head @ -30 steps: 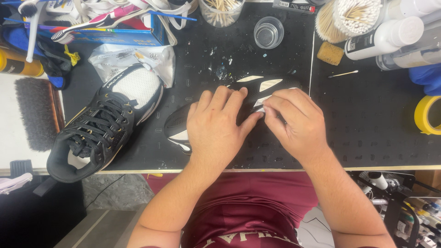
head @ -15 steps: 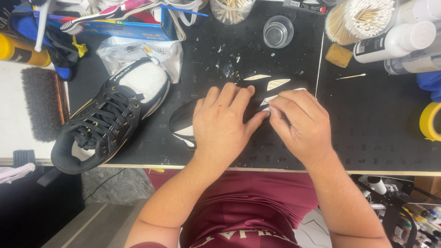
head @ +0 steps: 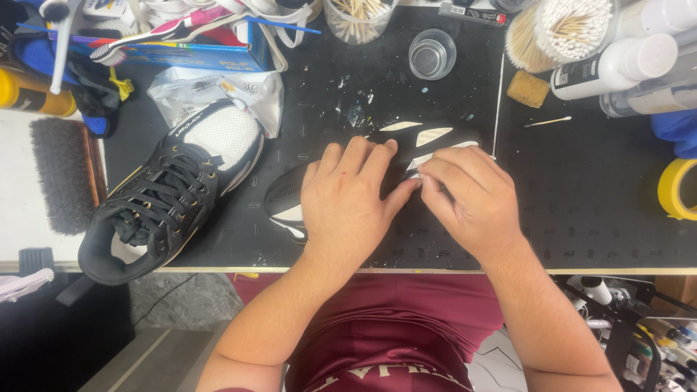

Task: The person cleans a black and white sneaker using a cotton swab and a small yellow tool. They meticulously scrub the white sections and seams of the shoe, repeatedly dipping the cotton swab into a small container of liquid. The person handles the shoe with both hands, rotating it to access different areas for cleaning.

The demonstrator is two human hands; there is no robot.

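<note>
Left hand (head: 347,199) is pressing flat on the black shoe (head: 290,199), right hand (head: 472,196) pinching its white strip; seems light and bendy, best gripped midsole.

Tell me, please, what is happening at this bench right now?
A person works on a black shoe with white patches lying on its side on the black mat. The left hand presses flat on it, while the right hand pinches at its white trim. Its partner, a black laced sneaker with a white mesh toe, sits untouched to the left.
</note>
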